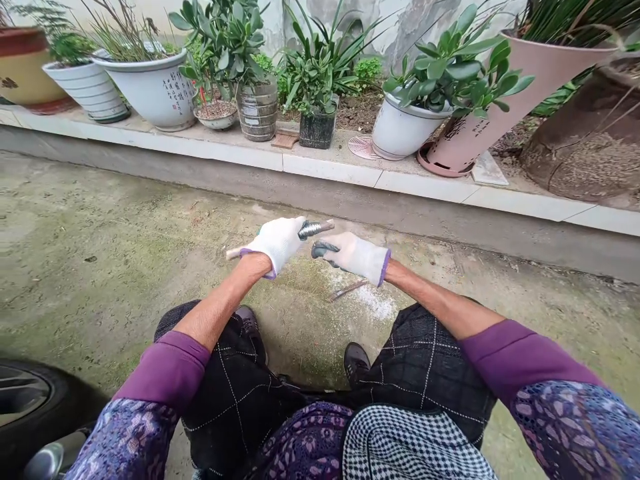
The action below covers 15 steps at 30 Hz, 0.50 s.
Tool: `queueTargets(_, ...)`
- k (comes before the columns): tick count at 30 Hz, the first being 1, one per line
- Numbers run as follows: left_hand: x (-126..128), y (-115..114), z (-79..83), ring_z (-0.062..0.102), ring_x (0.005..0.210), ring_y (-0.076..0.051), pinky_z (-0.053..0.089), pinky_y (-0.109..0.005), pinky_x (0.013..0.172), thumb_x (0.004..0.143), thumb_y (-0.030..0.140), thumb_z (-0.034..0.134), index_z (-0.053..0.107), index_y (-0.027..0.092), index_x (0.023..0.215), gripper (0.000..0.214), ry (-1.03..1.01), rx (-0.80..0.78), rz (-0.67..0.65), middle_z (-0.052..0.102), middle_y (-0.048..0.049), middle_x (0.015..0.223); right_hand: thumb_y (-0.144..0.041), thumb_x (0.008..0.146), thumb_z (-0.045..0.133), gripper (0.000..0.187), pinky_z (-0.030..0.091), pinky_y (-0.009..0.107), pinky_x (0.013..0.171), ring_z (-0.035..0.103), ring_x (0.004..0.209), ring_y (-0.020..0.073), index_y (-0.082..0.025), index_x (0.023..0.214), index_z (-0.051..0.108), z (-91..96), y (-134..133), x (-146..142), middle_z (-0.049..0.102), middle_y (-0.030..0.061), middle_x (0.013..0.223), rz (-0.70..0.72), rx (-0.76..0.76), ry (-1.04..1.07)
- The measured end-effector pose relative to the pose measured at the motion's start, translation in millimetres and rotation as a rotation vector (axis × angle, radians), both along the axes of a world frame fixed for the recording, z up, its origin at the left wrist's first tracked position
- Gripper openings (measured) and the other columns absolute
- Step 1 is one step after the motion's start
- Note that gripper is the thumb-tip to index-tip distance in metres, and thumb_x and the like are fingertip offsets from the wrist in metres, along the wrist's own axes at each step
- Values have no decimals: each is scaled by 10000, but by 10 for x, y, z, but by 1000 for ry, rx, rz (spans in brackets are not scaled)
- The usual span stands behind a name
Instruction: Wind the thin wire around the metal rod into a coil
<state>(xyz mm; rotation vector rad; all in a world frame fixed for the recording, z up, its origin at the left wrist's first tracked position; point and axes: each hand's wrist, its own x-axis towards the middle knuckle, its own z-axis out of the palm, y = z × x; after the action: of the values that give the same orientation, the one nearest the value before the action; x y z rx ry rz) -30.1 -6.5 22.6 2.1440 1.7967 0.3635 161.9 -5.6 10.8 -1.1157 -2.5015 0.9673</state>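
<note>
Both my hands wear white knit gloves with purple cuffs and are held out over my knees. My left hand is closed round a thin wooden stick with a grey metal wrapped section near its right end; the stick's bare end pokes out left of the fist. My right hand is closed on a dark grey object just below the stick's metal part; I cannot make out what it is. A thin reddish rod lies on the concrete below, beside a patch of white powder.
I sit low with my black shoes on mossy concrete. A raised ledge ahead holds several potted plants, among them a white pot and a tilted pink pot. A tyre is at lower left.
</note>
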Motion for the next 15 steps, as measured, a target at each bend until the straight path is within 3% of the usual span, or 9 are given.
queueTargets(3,9,32,-71,660,839,-246,438,-294,752,794,203,665,601,199,769,69,50,-28,39,634,-66,677,-235,854,523,196,344,257,589,486,605,124,-186,830,711,131,-10,41,617,5,672,-43,70,-25)
queueTargets(7,129,12,-103,655,845,-250,440,-299,761,752,219,698,590,211,714,116,-8,-85,-41,623,-54,653,-198,823,519,200,363,260,617,498,637,130,-191,838,718,213,239,242,655,7,726,-179,133,16)
queueTargets(11,224,-42,-68,611,707,-192,436,-278,679,737,259,686,644,212,728,63,-188,-88,-160,627,-15,643,-145,801,497,230,391,267,628,520,636,137,-191,840,719,106,412,369,674,15,743,-235,87,55)
queueTargets(15,195,-37,-30,579,654,-139,426,-238,624,712,198,668,691,183,799,92,-403,-49,-144,656,3,691,-172,815,534,184,397,278,631,520,621,146,-192,838,716,-25,314,248,670,24,727,-209,82,-40)
